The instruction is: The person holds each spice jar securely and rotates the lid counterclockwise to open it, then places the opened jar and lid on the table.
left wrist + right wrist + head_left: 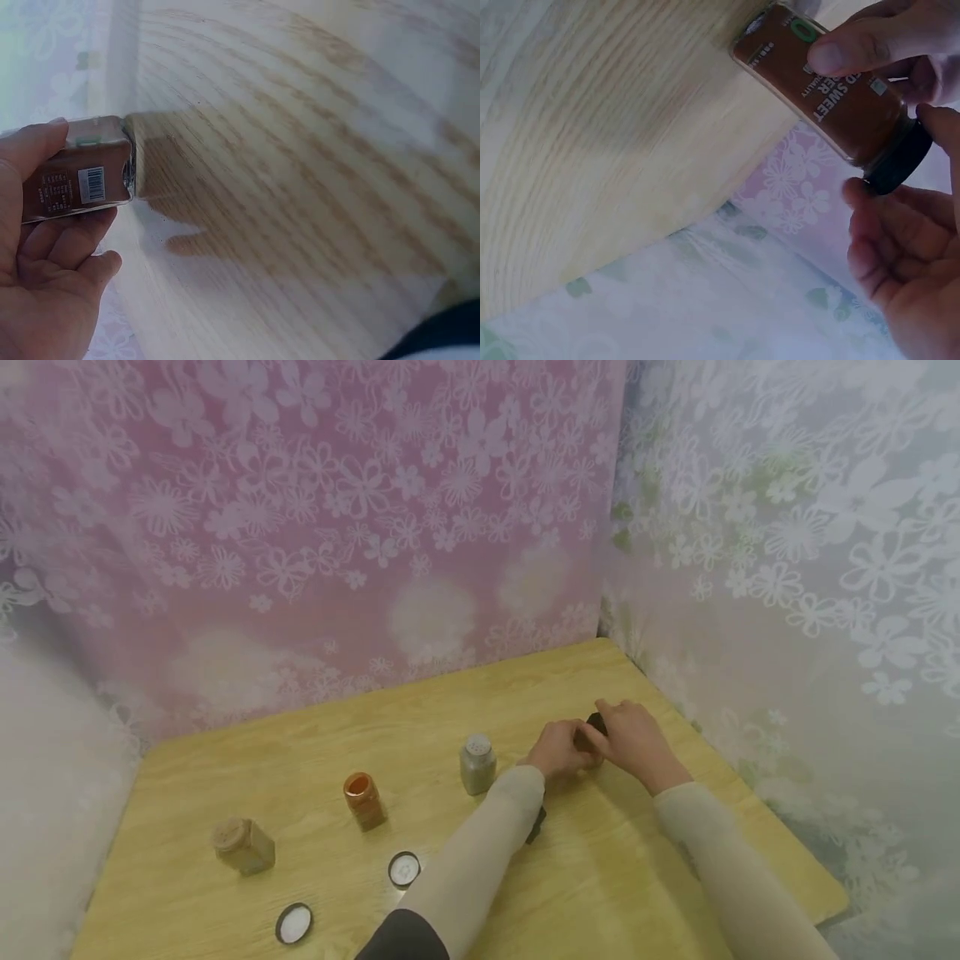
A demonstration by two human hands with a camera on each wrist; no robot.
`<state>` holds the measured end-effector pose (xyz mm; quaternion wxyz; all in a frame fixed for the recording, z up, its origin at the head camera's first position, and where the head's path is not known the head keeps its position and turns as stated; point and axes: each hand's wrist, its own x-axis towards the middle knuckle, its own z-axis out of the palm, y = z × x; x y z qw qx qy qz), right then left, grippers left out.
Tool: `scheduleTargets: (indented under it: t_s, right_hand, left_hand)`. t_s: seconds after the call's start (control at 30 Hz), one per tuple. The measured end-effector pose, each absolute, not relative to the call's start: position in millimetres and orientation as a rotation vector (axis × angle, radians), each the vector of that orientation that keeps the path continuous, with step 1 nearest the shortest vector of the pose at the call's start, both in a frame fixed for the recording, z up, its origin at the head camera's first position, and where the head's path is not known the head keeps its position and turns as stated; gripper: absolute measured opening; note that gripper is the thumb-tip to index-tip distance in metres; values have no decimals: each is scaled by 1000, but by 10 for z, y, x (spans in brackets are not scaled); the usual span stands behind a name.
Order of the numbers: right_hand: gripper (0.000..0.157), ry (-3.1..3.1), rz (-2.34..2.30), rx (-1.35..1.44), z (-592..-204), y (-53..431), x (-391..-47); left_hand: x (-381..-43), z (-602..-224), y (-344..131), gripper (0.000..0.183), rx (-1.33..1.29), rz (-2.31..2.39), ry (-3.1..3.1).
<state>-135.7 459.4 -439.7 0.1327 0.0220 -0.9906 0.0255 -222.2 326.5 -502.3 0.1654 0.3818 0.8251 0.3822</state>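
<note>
Over the right part of the table, my left hand (558,749) grips a clear glass spice jar (821,90) of red-brown powder, its thumb across the label. A barcode faces the left wrist view on the same jar (82,169). My right hand (637,747) pinches the jar's black lid (900,159) between thumb and fingers; the lid sits on the jar's mouth. In the left wrist view, the jar's base is just at the wooden table surface; whether it touches cannot be told.
On the wooden table (315,768) stand a grey-filled jar with a perforated top (477,767), an uncapped orange-brown jar (364,802) and a beige-filled jar (246,846). Two black-rimmed lids lie upturned, one lid (294,923) nearest the front. A black object (536,825) is partly behind the left sleeve.
</note>
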Motion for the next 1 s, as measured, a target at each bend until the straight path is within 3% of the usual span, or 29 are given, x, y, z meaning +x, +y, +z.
scheduleTargets:
  t_s: [0.3,0.6,0.73,0.9,1.0]
  right_hand:
    - [43,-3011,285,-167,-4331,4565,-1365]
    - [26,-2987,204,96,-4419,4569,-1390]
    - [22,-2962,192,234,-4426,4570,-1354]
    - [26,-3007,147,285,-4328,4579,-1320]
    - [36,-3062,212,205,-4264,4603,-1298]
  left_hand:
    - [-2229,-5033,3303,42,1139,1021,2416]
    - [-2274,-5085,3279,29,1099,1121,2321]
    - [-2313,-5086,3261,31,1095,1125,2279]
    - [-2306,-5030,3261,30,1081,1089,2272]
    - [-2286,-4997,3272,30,1080,1076,2290]
